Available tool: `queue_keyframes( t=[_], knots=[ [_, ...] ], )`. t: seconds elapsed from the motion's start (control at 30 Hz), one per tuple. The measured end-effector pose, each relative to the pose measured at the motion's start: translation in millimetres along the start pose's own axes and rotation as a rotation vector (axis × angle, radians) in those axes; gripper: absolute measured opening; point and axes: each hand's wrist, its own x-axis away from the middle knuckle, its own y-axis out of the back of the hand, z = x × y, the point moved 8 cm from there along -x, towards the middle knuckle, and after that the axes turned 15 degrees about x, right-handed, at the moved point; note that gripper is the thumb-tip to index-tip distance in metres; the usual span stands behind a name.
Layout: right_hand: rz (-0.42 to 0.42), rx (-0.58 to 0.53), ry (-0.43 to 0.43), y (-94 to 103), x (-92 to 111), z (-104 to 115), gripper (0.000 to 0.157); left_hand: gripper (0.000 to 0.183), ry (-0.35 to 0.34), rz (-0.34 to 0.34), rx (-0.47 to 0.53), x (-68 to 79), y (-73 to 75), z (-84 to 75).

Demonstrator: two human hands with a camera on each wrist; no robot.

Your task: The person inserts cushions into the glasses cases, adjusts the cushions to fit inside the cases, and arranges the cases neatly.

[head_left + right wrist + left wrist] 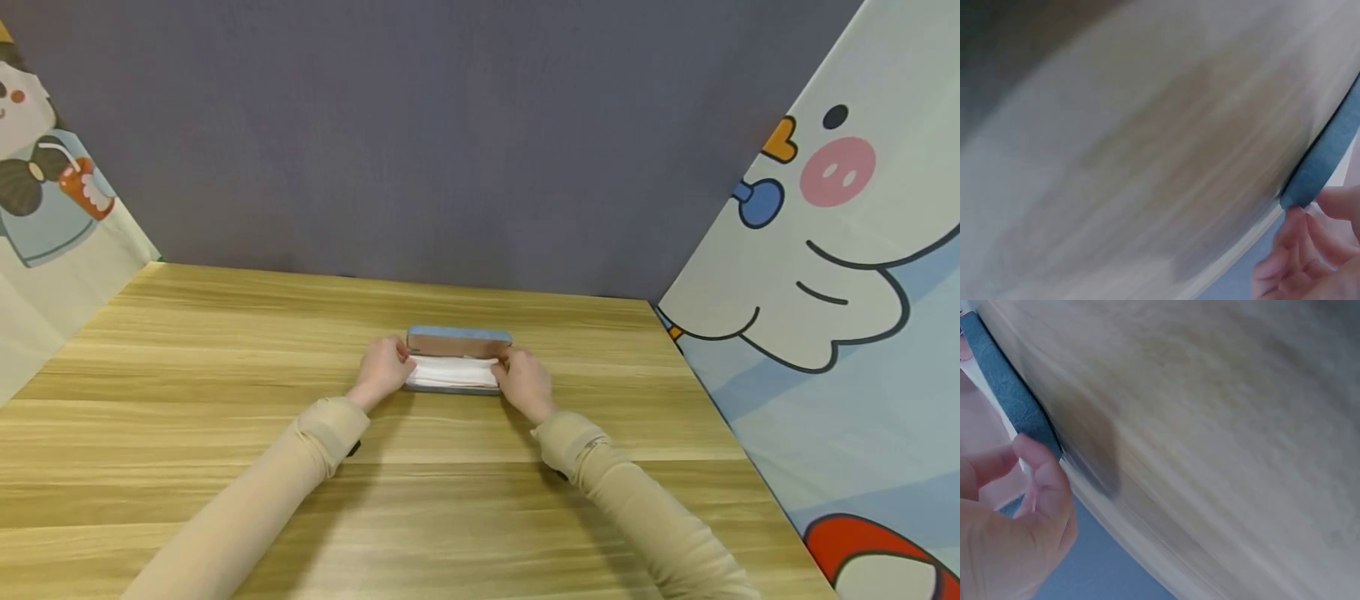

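Observation:
A blue glasses case (459, 333) with a brownish inside lies on the table, its lid raised at the far side. Inside it is a folded white cloth (453, 372), stretched along the case's length. At the left end my left hand (381, 367) pinches the cloth between thumb and fingers. My right hand (527, 383) does the same at the right end, thumb over the cloth and fingers curled by the case's corner. Both wrist views show the blue case wall (1013, 387) beside the fingertips; the fingers partly hide the cloth ends.
The wood-grain table (450, 517) spreads around the case. A dark grey panel (420, 150) rises along the table's far edge. Cartoon-printed sheets stand at the left and the right (840, 275).

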Motion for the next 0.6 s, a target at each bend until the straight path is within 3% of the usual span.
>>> queue_keyframes(
  t=[0.23,0.43,0.6],
  knots=[
    [0.098,-0.145,-0.063,-2.2,0,-10,0.027,0.057,0.120,0.112,0.089,2.0,-3.2,9.7],
    [0.122,-0.249,-0.064,-0.9,1,-12,0.030,0.074,0.217,0.163,0.201,2.5,-5.1,16.4],
    [0.251,-0.392,-0.152,-6.5,3,-15,0.037,0.082,0.289,0.198,0.322,5.5,-5.9,17.4]
  ],
)
